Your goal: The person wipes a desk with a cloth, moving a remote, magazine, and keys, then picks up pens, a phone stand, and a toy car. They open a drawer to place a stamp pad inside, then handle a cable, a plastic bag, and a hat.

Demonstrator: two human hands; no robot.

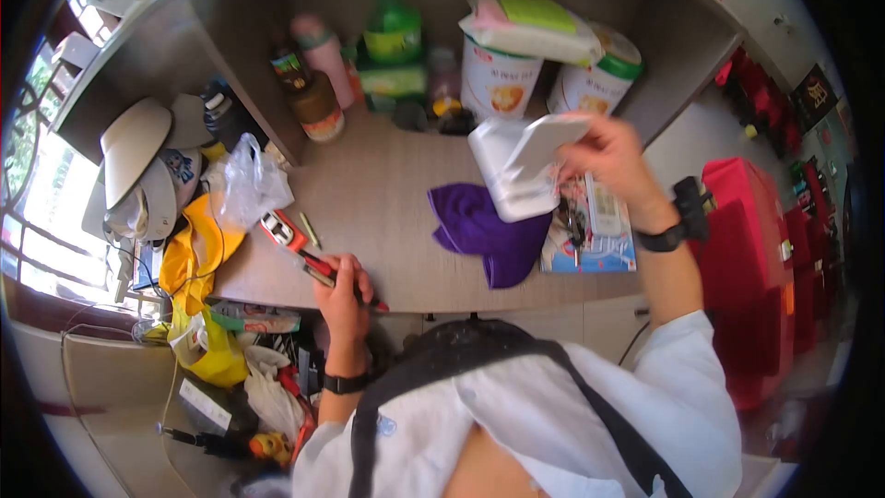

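My right hand [604, 155] grips a white box [516, 166] with its lid tilted open, held above the desk. Below and beside it are a purple cloth [493, 229] and a blue booklet [599, 254] with dark, thin items on it. Near the desk's front edge, my left hand [342, 300] is closed around several pens or markers [323, 269], dark and red. Just beyond those fingers lies a red and white object [282, 231], with a thin greenish stick [310, 230] beside it.
White tins [498, 83], a green bottle [393, 28], a pink bottle [324, 55] and a brown bottle [316, 109] stand at the back of the desk [387, 184]. Hats [135, 143], a plastic bag [251, 184] and yellow cloth [201, 254] lie left. Red-covered furniture [742, 267] stands right.
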